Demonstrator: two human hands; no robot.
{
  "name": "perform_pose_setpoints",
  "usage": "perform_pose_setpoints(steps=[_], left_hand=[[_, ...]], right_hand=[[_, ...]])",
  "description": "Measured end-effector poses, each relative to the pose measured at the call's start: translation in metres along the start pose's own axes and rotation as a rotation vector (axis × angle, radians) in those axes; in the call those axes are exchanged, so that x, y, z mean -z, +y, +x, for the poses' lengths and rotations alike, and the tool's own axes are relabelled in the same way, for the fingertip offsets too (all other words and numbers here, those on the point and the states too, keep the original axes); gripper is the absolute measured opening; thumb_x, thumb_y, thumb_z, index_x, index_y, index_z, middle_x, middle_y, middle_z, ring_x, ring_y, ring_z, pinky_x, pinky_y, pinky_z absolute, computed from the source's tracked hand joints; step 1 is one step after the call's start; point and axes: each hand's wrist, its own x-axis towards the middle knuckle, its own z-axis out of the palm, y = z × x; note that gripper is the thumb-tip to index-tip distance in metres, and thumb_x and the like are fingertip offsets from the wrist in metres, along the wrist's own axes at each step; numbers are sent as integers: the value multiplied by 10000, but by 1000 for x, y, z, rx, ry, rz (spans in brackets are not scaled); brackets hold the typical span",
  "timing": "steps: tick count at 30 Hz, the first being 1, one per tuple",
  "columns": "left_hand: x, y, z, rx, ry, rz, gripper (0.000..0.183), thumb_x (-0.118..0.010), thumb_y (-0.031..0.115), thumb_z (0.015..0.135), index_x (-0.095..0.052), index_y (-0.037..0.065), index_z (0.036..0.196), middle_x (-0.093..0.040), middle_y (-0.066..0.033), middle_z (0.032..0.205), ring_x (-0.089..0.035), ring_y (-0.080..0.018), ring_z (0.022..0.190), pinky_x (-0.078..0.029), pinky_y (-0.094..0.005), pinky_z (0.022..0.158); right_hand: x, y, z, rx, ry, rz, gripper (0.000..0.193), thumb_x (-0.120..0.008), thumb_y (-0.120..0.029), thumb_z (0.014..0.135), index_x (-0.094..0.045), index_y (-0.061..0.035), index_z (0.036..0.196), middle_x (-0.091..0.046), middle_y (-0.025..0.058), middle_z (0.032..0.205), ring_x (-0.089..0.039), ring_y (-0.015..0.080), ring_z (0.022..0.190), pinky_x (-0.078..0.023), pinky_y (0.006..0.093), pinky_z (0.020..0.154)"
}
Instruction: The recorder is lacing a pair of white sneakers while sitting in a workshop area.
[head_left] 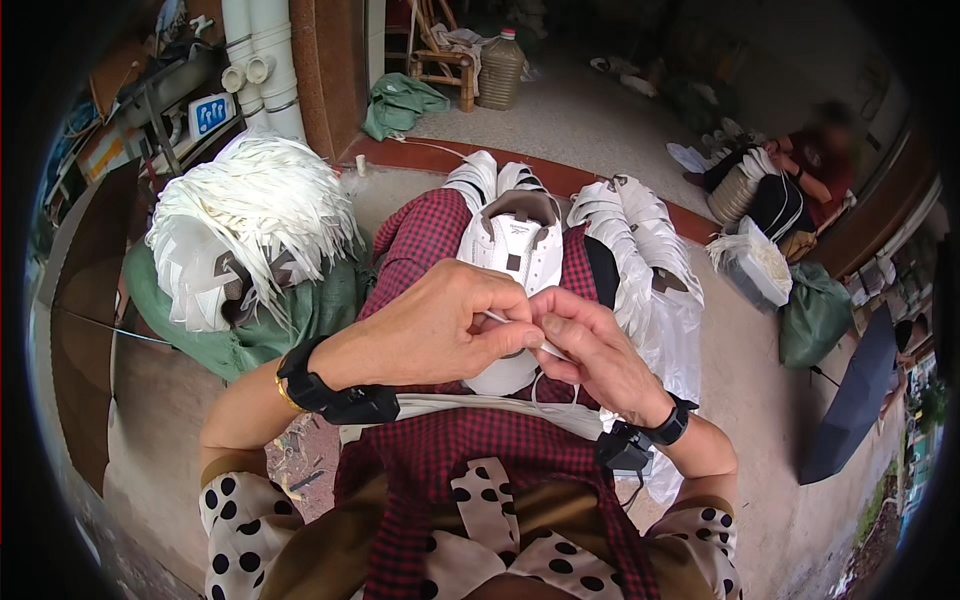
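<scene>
In front of my lap, both hands meet over a white sneaker (545,268) with a brown-grey collar lining, its heel end pointing away from me. My left hand (430,325) is closed, thumb against forefinger, on a thin white shoelace (555,351). Close against it, my right hand (600,355) pinches the same lace. A loop of lace hangs below the right fingers, next to the pale toe of the shoe. My hands cover the shoe's middle, so the eyelets there are hidden.
Left, a thick bundle of white laces (270,190) and pale shoe parts sit on a green sack (180,295). Stacked white shoes (610,225) stand to the right. Beyond are a seated person (815,165), another green sack (818,310) and a dark umbrella (850,400).
</scene>
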Motion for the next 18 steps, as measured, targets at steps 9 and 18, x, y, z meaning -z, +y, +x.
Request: perform_pose_setpoints(steps=[9, 18], left_hand=[[-9, -21, -21, 125, 30, -89, 131, -710, 89, 897, -657, -30, 880, -631, -54, 729, -538, -82, 601, -420, -254, 517], [-30, -81, -14, -82, 176, 209, 347, -763, 86, 819, -684, 37, 1153, -605, -89, 955, -601, -204, 833, -493, -321, 730]], right_hand=[[14, 30, 13, 121, 70, -195, 124, -627, -125, 983, -665, -7, 976, -590, -65, 782, -485, -2, 692, -403, 193, 553], [40, 53, 25, 154, 336, -601, 176, -733, -139, 911, -685, 24, 954, -688, 3, 870, -597, 39, 801, -576, 256, 701]])
